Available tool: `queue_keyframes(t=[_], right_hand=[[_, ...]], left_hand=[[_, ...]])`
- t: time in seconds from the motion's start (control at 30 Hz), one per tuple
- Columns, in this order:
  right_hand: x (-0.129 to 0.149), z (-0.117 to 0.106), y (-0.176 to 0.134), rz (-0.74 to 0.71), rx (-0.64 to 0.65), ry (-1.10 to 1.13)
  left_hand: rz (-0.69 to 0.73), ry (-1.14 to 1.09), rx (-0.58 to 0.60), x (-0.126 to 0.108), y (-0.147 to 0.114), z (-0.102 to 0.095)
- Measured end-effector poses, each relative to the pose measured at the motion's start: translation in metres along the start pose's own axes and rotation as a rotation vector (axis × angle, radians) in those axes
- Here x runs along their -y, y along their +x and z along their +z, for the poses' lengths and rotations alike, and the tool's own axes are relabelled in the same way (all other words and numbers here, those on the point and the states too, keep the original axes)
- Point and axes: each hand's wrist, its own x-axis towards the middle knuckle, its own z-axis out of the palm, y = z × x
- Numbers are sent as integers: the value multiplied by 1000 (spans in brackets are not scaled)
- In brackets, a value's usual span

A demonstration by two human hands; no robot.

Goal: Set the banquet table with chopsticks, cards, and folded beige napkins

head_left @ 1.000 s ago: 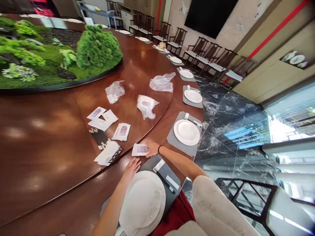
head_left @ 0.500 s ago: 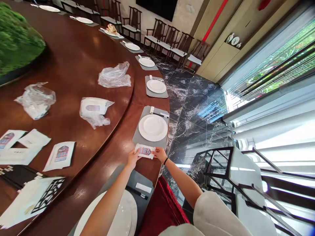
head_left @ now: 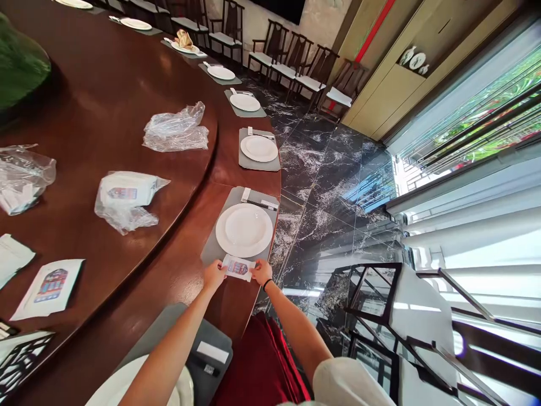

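Packet, held flat at both ends.
I have it printed face up: white, oblong, with an arched picture in blue and red, its long side facing the plate, just beside the rim.

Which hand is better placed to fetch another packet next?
Probably the left hand: it's nearer the loose packets; the right hand is by the table edge. Both grip the same packet.

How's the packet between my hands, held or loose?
Held: the left hand pinches one end of the packet, the right hand the other.
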Motion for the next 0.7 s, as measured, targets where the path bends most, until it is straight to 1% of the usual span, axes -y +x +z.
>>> queue_keyframes(t=[0.1, 0.17, 0.23, 0.3, 0.4, 0.5, 0.57, 0.6, 0.63, 0.7], right_hand=[[-4, 1, 0, 4, 24, -59], [-2, 0, 1, 31, 3, -62], [3, -3, 3, 49, -28, -76], [11, -7, 6, 43, -51, -116], [23, -11, 10, 41, -53, -179], [33, -19, 10, 52, -29, -263], [39, -26, 5, 35, -31, -352], [43, -29, 0, 3, -65, -409], [47, -29, -5, -58, -119, -462], [60, -20, -18, -275, -221, -517]], left_hand=[[-18, 17, -43, 8, -4, 2], [0, 7, -96, 11, -7, 4], [78, -45, -174, 12, -12, 9], [197, -121, -226, 11, -18, 17], [337, -209, -210, 10, -29, 34], [374, -308, -196, 8, -37, 48], [370, -371, -219, 7, -44, 50], [364, -388, -227, 7, -50, 47], [361, -405, -224, 8, -59, 42], [359, -448, -185, 15, -82, 24]])
